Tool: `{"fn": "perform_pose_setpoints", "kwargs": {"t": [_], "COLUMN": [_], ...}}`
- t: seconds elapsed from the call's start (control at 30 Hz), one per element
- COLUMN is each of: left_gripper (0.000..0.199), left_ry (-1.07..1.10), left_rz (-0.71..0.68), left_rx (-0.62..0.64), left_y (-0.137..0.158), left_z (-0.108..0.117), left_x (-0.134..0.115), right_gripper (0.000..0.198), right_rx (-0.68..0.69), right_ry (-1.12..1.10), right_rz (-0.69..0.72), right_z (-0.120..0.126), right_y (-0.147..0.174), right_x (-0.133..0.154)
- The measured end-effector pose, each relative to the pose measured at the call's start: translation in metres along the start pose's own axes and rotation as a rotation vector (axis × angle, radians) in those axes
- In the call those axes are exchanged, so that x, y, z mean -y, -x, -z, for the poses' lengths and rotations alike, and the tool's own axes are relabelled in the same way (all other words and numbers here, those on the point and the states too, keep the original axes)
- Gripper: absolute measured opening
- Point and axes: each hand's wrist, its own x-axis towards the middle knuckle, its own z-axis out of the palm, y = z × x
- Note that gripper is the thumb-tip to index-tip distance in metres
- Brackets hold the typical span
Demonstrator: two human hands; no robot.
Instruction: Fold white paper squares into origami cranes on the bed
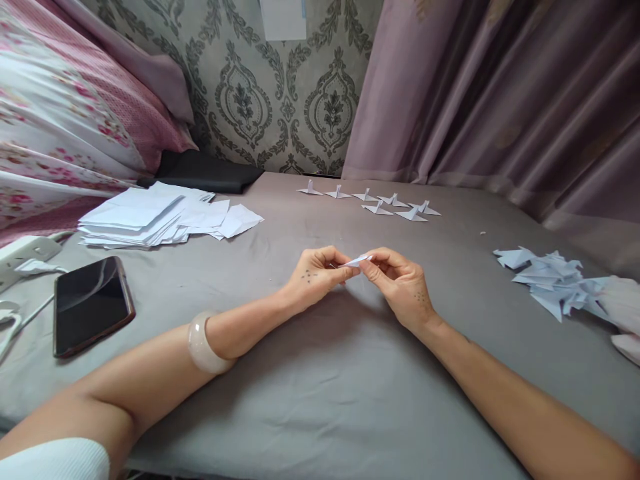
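Between my two hands, above the middle of the grey cloth, is a small piece of folded white paper (357, 261). My left hand (320, 272) pinches its left end between thumb and fingers. On the other side, my right hand (399, 283) grips the right end with thumb and forefinger. The fingertips cover much of the paper, so its full shape is hidden. Beyond the hands stand several small folded paper figures (379, 208) in loose rows. A stack of white paper sheets (133, 210) lies at the back left.
A phone (93, 307) lies at left, near a white power strip (30, 257) with cables. Black folded cloth (210, 171) sits behind the stack. At right is a heap of folded paper pieces (557, 280). Curtains (475, 100) hang behind the grey cloth surface (320, 400).
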Motion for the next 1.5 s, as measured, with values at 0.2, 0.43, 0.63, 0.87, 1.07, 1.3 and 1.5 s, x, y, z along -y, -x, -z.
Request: {"fn": "perform_pose_setpoints", "kwargs": {"t": [0.2,0.43,0.63,0.87,1.07,1.3,1.5], "left_gripper": [0.024,0.023,0.022,0.024,0.023,0.022,0.020], "left_ry": [0.003,0.053,0.183,0.336,0.263,0.109,-0.270], "left_rz": [0.007,0.098,0.156,0.249,0.309,0.307,0.114], "left_rx": [0.005,0.014,0.112,0.044,-0.020,0.025,0.082], "left_y": [-0.001,0.001,0.000,-0.003,-0.006,-0.013,-0.016], "left_z": [-0.001,-0.004,-0.001,0.002,0.005,0.011,0.017], "left_x": [0.000,-0.010,-0.003,0.000,0.001,0.006,0.018], "right_gripper": [0.014,0.018,0.022,0.034,0.034,0.033,0.018], "right_rx": [-0.014,-0.046,-0.056,-0.004,0.030,0.046,0.071], "right_ry": [0.017,0.083,-0.028,-0.095,-0.033,0.071,0.425], "right_rz": [0.041,0.050,-0.070,-0.312,-0.402,-0.447,-0.326], "right_z": [0.000,0.002,0.001,0.004,0.000,0.004,0.004], "right_y": [0.000,0.000,-0.007,-0.008,-0.004,-0.007,-0.006], "right_x": [0.001,0.007,0.004,-0.003,0.000,-0.009,-0.018]}}
